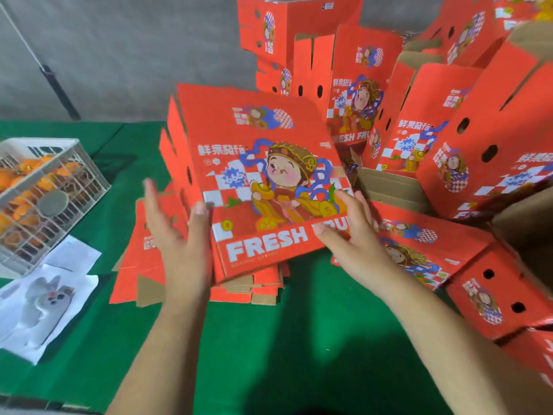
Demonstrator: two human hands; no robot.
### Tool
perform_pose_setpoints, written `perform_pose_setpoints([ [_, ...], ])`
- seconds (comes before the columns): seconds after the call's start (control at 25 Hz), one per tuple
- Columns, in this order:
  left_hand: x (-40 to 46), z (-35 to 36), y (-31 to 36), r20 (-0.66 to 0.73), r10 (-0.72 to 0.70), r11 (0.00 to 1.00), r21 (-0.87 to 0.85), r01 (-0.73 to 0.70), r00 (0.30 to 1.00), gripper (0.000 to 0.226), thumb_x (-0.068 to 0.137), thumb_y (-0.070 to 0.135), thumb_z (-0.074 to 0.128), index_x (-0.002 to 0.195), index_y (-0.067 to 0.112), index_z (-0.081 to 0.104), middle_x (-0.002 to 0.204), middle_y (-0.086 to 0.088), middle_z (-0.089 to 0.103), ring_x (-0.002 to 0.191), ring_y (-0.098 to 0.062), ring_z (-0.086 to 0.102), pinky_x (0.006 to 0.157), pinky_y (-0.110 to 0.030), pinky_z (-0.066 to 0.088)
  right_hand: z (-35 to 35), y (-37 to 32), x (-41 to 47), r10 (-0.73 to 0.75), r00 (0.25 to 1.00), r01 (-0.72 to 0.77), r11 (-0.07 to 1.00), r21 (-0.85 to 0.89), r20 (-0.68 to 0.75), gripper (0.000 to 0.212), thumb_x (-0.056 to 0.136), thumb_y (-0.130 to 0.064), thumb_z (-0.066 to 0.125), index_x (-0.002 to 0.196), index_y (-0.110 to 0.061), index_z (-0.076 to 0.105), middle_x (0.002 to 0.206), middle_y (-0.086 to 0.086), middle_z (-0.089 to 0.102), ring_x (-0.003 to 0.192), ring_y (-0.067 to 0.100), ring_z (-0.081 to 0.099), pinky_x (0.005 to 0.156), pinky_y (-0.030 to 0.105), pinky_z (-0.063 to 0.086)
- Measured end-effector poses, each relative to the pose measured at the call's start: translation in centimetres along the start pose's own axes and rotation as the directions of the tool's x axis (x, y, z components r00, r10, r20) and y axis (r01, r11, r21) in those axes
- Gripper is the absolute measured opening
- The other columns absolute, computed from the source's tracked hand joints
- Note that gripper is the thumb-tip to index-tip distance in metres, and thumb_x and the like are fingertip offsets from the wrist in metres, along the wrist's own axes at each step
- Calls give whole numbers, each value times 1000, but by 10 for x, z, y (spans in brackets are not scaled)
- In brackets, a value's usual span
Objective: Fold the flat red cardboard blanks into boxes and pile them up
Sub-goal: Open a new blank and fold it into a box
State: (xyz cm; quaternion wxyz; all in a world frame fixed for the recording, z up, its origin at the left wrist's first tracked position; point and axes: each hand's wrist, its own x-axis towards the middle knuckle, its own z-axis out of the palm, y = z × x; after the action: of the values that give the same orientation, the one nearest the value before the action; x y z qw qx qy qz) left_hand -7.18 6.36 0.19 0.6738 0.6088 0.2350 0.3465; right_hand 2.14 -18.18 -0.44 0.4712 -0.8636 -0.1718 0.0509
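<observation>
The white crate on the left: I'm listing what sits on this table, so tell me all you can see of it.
The white crate is a lattice-walled box that looks like plastic, with a round grey disc on its near wall. It stands on the green table cover at the left edge, partly cut off by the picture. Orange fruit fills it. White papers lie by its near corner. Neither of the hands touches it.

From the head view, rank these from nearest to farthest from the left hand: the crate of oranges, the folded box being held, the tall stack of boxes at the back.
1. Folded box: touching the left hand, centre.
2. Crate of oranges: left, on the green table.
3. Tall stack of boxes: far back, centre-right.
</observation>
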Motion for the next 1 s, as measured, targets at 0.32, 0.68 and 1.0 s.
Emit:
perform_pose_setpoints([
  [0.32, -5, 44, -36, 124, -109, 992, 71, 100, 986, 145, 51, 75, 87, 166, 33, 7, 150, 6, 38, 134, 0, 50, 117, -34, 40, 38, 13, 5, 65, 903, -94, 994, 48, 424, 142, 56, -102, 55, 156, -44, -28, 166, -20, -30, 154, 6, -24, 130, 45, -2],
  [0.68, 3, 82, -102, 638, -509, 796, 604, 35, 577, 29, 104, 13, 61, 131, 13, 53, 116, 1, 64, 99, -6, 61, 77, -10, 47, 56, 105, 25, 399, 892, -416, 909, -38, -211, 52, 88, -24, 75, 133, -12, 52, 120, 11, 62, 113, 30, 57, 98, 38, 44],
  [1.0, -11, 108, -111, 567, -301, 927, 362, 96, 767, 25, 106, 28, 58, 130, 27, 57, 120, 2, 72, 98, -8, 64, 94, -28, 48, 60, 99, 26, 320, 876, -223, 933, 284, -362, 42, 89, -40, 77, 112, -25, 45, 91, -13, 73, 75, -8, 67, 66, 11, 46],
])
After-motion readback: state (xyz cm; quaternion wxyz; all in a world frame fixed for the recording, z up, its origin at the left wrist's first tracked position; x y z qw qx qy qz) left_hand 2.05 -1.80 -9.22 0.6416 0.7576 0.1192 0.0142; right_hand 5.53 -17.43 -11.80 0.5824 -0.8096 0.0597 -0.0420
